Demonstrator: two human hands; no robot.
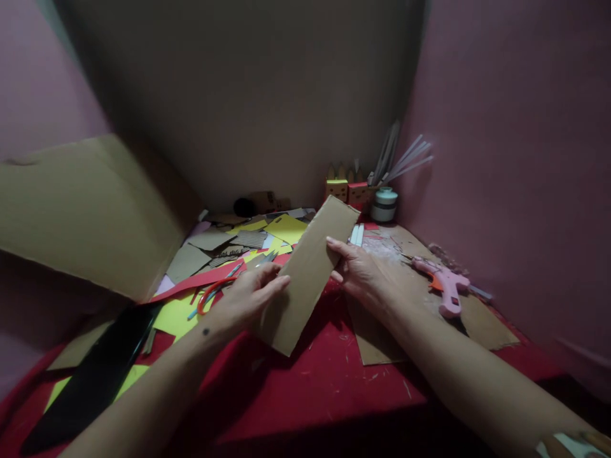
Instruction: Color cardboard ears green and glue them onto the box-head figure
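Between my hands a rectangular strip of brown cardboard (308, 270) is held tilted above the red-covered table. My left hand (255, 289) grips its lower left edge, thumb on the face and the other fingers partly behind it. On the opposite long edge, my right hand (356, 270) pinches the strip with the thumb in front; its remaining fingers are bent at the edge. Just beyond my left hand lie red-handled scissors (206, 298), partly covered by that hand, with a light blue pencil-like stick (193, 313) alongside.
A pink glue gun (449, 289) rests on cardboard (491, 321) at the right. Paper and cardboard scraps (210, 238) crowd the left and back. A large cardboard panel (90, 210) leans at the left. Near the back corner stand a lidded jar (384, 205) and decorated boxes (337, 189).
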